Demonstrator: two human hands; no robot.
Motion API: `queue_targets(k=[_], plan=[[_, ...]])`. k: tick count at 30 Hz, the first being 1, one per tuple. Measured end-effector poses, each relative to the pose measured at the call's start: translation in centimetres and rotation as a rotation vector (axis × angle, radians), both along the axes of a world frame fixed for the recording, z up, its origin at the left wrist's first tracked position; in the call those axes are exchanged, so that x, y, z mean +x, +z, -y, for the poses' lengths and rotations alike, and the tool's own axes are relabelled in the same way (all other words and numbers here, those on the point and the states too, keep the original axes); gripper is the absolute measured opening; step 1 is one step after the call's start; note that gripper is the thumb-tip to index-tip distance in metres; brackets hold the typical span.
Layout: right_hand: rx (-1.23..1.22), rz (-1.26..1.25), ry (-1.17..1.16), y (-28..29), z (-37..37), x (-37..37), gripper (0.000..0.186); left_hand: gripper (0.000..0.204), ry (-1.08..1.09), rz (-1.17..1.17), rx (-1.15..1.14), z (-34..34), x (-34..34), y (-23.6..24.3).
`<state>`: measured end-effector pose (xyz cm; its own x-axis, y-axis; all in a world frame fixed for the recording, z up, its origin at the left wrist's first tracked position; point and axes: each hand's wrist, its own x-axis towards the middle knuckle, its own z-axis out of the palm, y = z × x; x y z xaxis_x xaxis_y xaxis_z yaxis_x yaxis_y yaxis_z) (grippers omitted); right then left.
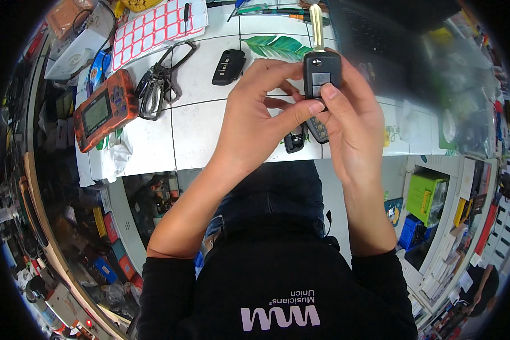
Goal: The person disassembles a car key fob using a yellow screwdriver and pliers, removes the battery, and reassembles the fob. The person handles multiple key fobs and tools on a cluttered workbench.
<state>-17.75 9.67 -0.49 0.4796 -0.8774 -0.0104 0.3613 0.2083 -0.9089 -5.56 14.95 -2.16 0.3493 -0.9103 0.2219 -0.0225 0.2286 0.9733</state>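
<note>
A black flip car key with grey buttons is held over the near part of the table, its metal blade swung out and pointing away from me. My right hand grips it from the right, thumb on the button face and fingers behind. From the left, my left hand pinches it, with the index finger at its side and the thumb at its lower end. Below my hands lie a black key shell part and another dark key part, both partly hidden. Farther left rests a black key fob.
A bunch of keys lies to the left, beside an orange handheld device with a screen. Behind them is a red-and-white label sheet. Pens and thin tools lie at the far edge. Dark glossy surface at right.
</note>
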Motion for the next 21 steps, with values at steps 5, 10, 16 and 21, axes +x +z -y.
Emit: queue_targets(k=[5, 10, 16, 21], plan=[[-0.012, -0.032, -0.018, 0.1, -0.4, 0.4, 0.043, 0.038, 0.132, 0.197, -0.029, 0.1, -0.3, 0.1], [-0.06, -0.064, 0.014, 0.3, 0.0, 0.1, 0.046, 0.042, 0.229, 0.606, -0.188, 0.0, -0.3, 0.7], [0.037, 0.059, 0.031, 0.1, 0.3, 0.0, 0.044, 0.05, 0.022, 0.071, -0.035, -0.3, 0.6, 0.2], [0.026, 0.037, 0.147, -0.9, 0.4, -0.7, 0.044, 0.058, -0.018, 0.121, 0.069, -0.4, 0.2, 0.6]])
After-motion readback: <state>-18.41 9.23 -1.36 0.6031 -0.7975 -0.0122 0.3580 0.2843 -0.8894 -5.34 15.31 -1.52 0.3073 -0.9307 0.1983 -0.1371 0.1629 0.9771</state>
